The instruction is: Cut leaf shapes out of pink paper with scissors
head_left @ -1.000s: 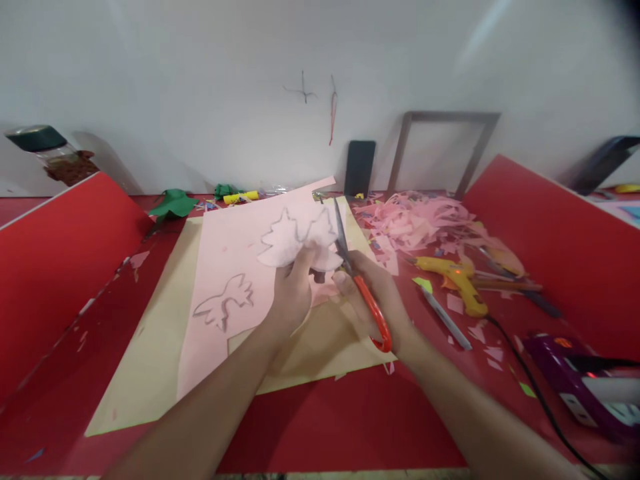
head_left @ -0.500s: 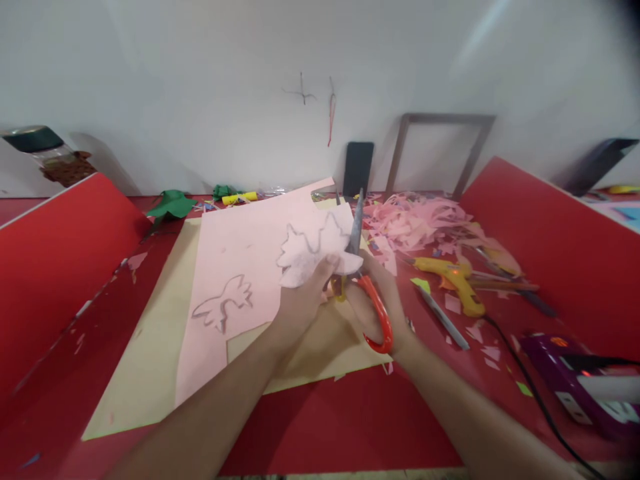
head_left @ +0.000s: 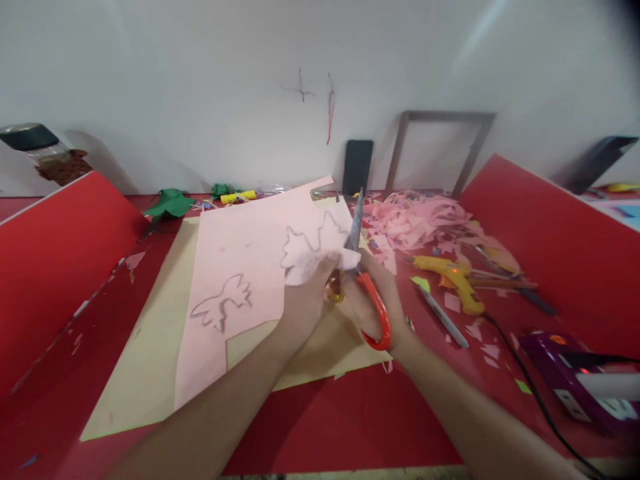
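Head view: mid-cut along a drawn outline. Pinching the pink cutout [head_left: 311, 255] with left hand [head_left: 304, 303], raised over the tan sheet [head_left: 150, 373]; gripping red scissors [head_left: 369, 301] with right hand [head_left: 387, 300]. Next, likely: turning the cutout gently into the blades.

Bright, even indoor light, soft, from the left. Pale glare streak on wall [head_left: 480, 33] upper right; dark vignette in top right corner. Faint soft shadow right of jar [head_left: 45, 153]. Mild blur overall, more on scissors [head_left: 371, 301] and paper cutout [head_left: 310, 253]. Wide-angle bending at edges, red panels [head_left: 55, 267] splayed outward.
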The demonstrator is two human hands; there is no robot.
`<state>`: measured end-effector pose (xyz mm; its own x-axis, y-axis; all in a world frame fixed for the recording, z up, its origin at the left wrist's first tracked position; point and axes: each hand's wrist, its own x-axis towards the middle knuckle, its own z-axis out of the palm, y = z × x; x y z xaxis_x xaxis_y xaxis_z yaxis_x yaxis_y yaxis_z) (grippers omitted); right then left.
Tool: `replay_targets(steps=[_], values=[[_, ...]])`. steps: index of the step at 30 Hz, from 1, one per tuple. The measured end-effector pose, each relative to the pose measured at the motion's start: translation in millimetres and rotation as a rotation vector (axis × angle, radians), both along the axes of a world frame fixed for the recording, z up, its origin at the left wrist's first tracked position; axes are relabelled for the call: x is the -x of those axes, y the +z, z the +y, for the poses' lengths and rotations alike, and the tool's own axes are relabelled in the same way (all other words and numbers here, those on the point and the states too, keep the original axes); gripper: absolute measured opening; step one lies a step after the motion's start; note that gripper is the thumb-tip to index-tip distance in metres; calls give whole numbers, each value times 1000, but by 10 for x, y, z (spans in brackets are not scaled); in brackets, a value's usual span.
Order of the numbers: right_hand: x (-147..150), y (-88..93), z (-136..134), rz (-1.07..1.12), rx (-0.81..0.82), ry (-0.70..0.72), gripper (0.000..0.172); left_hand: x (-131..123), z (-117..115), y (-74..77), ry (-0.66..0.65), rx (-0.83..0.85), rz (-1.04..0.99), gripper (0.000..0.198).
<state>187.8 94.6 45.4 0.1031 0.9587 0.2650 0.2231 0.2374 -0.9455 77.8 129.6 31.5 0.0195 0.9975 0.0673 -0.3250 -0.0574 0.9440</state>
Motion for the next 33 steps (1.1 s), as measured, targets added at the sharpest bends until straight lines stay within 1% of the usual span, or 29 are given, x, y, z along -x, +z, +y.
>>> replay_targets(steps=[3,7,12,16,19,21,24,26,29,33], values=[[-26,-18,2,-28,-9,1,6,-3,-1,-14,-7,-19,-4,32],[-18,-5,4,10,-56,-4,5,-12,-10,-10,-29,-28,-3,37],[-5,-21,10,-35,-99,-12,11,-24,-19,11,-55,11,-4,40],[-19,-58,24,-82,-118,-33,16,-19,-26,45,-24,15,10,37],[-47,-62,31,-80,-78,-10,16,1,-31,92,29,5,48,34],[-69,-56,32,-66,-49,9,15,18,-26,121,73,-15,67,33],[-83,-40,30,-46,-33,15,7,42,-9,142,89,-47,97,34],[-75,-26,24,-38,-32,-1,3,54,1,139,78,-60,130,34],[-53,-6,14,-32,-46,-12,13,64,8,110,72,-74,160,33],[-59,6,20,-19,-28,-3,14,76,45,42,80,-43,99,32]])
